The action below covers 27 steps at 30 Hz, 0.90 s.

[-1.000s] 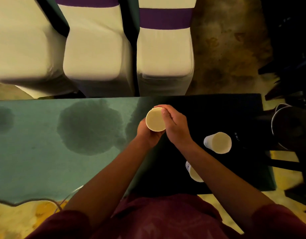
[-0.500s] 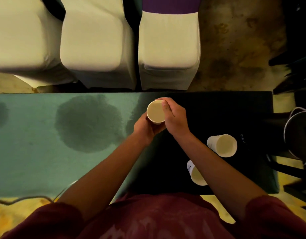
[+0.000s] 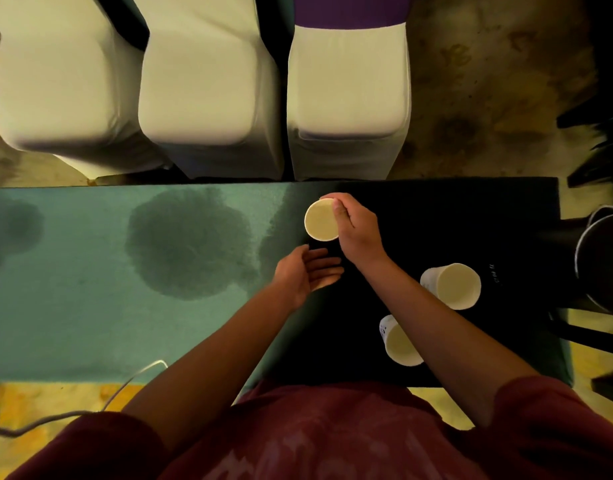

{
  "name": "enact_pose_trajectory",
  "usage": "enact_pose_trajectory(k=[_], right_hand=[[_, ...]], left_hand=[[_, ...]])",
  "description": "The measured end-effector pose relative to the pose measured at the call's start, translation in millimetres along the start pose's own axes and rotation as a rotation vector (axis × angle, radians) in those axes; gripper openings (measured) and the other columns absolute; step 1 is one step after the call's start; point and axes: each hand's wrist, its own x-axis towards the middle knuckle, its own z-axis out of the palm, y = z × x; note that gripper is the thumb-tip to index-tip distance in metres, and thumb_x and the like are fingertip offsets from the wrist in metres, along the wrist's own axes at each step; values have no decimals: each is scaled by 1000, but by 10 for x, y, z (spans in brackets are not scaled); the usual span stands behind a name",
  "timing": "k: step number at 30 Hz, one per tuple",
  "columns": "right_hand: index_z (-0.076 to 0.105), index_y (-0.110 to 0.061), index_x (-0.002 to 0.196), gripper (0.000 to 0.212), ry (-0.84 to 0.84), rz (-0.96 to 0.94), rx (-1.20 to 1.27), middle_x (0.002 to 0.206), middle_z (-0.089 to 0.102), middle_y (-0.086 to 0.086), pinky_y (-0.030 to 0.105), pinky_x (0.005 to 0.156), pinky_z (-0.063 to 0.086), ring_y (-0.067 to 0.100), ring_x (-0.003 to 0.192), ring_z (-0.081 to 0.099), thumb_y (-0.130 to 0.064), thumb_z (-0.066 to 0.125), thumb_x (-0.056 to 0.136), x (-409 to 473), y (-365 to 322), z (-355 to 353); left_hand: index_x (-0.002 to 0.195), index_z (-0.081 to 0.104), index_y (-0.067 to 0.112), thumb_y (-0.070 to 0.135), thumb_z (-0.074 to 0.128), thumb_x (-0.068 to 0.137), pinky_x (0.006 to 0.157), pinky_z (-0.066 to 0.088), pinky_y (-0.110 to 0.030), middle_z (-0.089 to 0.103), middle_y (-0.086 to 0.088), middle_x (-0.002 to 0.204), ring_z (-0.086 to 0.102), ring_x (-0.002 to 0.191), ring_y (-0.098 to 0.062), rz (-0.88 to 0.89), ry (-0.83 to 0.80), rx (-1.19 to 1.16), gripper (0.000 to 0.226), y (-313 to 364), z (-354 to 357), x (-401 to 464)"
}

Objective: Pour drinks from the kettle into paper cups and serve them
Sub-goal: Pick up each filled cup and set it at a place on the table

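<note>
I see a long table [image 3: 73,327] with a green cloth, three covered chairs [image 3: 346,98] behind it. My right hand [image 3: 355,228] grips a paper cup [image 3: 320,220] by its rim near the far edge. My left hand [image 3: 307,275] hangs just below it, palm up, fingers spread and empty. Two more cups [image 3: 452,285] stand to the right, by a dark kettle [image 3: 601,261].

A paper cup [image 3: 321,219] sits just left of the right hand's fingers [image 3: 340,213]. Two cups [image 3: 452,285] stand on the counter [image 3: 90,306], right of them and nearer the person.
</note>
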Motion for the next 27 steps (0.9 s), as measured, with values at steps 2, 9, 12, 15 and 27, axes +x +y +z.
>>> enact_pose_trajectory(k=[2,9,12,15,27], right_hand=[[68,-10,122,32,-11,13,9,118,72,5,4,84,40,4,102,60,-22,46,103,-8,-44,-66],[58,-13,134,43,93,5,193,136,61,6,26,105,48,13,125,59,-19,57,92,-235,-334,-456],[62,-12,131,37,134,-7,197,132,66,2,19,101,50,6,122,61,-16,57,95,-517,-460,-649],[67,-12,125,30,175,-33,163,124,70,-3,16,96,51,4,116,64,-15,55,97,-888,-497,-783],[75,-19,115,34,238,52,151,116,73,-9,14,91,47,0,109,65,-27,51,91,-2049,-203,-848]], left_hand=[[131,51,-4,28,28,106,74,59,-40,70,-23,101,70,86,-35,-3,6,16,46,-58,-18,-6],[123,54,0,25,30,106,70,59,-38,69,-19,96,69,81,-33,-1,23,87,38,-246,-45,-183],[125,54,0,24,30,106,72,58,-38,70,-19,97,69,82,-32,27,18,82,39,-336,-60,-265],[126,55,-1,24,30,106,68,61,-36,72,-18,97,71,83,-31,48,5,84,40,-530,-111,-370],[125,55,-4,22,36,104,77,58,-39,71,-22,100,70,84,-33,69,-55,214,39,-1249,-227,-687]])
